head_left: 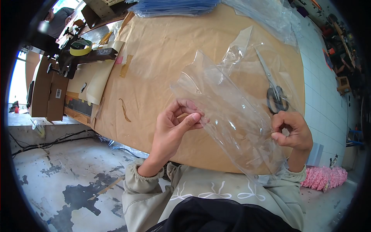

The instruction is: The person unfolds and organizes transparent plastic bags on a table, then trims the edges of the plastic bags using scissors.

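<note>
A clear plastic sheet or bag [235, 112] stretches between my two hands above the brown paper-covered table. My left hand [179, 121] pinches its left edge between thumb and fingers. On the right, my right hand [291, 129] has its thumb and index finger pressed together on the sheet's right side. Scissors with black handles [276, 98] lie just beyond my right hand, their blades pointing away, among more clear plastic.
Blue-tinted plastic sheets [174, 7] are stacked at the far edge. A black clamp-like device [73, 58] with a yellow tape roll [81, 48] and a cardboard box [46, 89] stand left. A person [60, 21] is at the upper left.
</note>
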Motion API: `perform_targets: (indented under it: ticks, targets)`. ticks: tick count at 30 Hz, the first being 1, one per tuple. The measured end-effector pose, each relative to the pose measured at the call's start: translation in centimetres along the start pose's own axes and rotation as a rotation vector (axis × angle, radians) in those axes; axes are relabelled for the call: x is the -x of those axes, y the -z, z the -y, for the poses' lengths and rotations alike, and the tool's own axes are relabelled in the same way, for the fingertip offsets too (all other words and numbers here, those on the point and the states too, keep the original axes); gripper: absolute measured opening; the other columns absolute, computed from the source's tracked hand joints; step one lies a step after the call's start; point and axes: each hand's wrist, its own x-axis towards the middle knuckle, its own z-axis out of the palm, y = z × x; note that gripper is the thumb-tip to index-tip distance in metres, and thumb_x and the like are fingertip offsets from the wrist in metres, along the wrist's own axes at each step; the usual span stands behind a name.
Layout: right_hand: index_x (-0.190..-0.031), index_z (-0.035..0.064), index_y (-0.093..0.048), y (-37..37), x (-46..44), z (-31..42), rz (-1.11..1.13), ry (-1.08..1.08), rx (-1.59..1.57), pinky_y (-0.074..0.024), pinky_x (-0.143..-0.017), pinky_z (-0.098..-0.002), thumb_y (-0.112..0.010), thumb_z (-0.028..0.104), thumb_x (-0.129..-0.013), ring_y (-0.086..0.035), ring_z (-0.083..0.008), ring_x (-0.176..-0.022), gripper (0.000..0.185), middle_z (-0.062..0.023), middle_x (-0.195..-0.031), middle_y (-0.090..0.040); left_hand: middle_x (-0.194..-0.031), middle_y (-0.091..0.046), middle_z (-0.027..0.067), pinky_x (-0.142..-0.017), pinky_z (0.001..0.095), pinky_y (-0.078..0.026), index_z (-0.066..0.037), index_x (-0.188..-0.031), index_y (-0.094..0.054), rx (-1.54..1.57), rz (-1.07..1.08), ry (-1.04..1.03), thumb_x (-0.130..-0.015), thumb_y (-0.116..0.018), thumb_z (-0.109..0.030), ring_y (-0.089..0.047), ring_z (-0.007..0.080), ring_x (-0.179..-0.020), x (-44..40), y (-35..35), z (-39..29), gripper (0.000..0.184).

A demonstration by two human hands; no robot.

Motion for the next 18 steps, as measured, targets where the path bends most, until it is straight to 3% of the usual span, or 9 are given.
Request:
perform_targets:
  ticks: [6, 18]
  targets:
    - [-0.073, 0.0017, -0.052, -0.1, 0.0, 0.0, 0.014, -0.009, 0.01, -0.038, -0.049, -0.0213, -0.062, -0.003, -0.071, -0.047, -0.0058, -0.054, 0.011, -0.0002, -0.063, -0.049, -0.096, -0.061, 0.0125, -0.076, 0.0287, -0.054, 0.002, -0.102, -0.05, 0.017, 0.012, 0.009, -0.091, -0.055, -0.009, -0.064, 0.0208, -0.091, 0.0, 0.4, 0.1, 0.016]
    - [-0.075, 0.0007, -0.052, -0.2, -0.2, 0.3, 0.126, 0.045, 0.111, -0.0387, -0.048, -0.0233, -0.063, -0.004, -0.071, -0.049, -0.0076, -0.053, 0.012, -0.0024, -0.061, -0.05, -0.09, -0.06, 0.0071, -0.072, 0.0261, -0.053, -0.002, -0.097, -0.05, -0.106, -0.096, -0.059, -0.092, -0.053, -0.014, -0.062, 0.0129, -0.08, -1.2, 1.4, -0.6, 0.013]
